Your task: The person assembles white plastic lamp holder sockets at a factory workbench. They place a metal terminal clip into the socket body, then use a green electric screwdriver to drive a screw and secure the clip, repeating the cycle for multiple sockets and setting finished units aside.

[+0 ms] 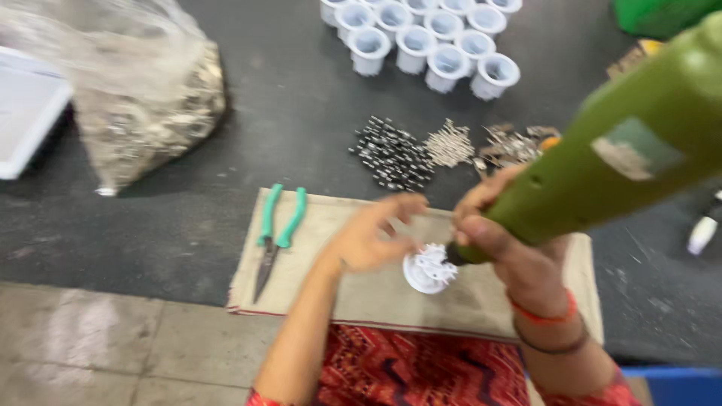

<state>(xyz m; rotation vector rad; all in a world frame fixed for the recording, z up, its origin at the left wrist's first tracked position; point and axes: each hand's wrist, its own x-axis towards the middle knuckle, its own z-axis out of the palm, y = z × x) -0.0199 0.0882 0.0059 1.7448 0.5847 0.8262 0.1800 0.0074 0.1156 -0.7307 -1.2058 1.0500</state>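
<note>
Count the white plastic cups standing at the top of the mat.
12 at least: white cups clustered at the top centre of the dark mat, in staggered rows; the frame edge cuts the back row, so more may be hidden.

We see clear plastic bag [143, 98], bulging with small metal parts, upper left on dark surface [263, 135], beside white tray [26, 113]. We note pale worn label [635, 154], roughly rectangular, on green power tool [617, 158] at right. We spot no signs or screens.

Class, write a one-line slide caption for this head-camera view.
Right hand presses a green power screwdriver onto a white round part steadied by the left hand on a beige cloth.
</note>
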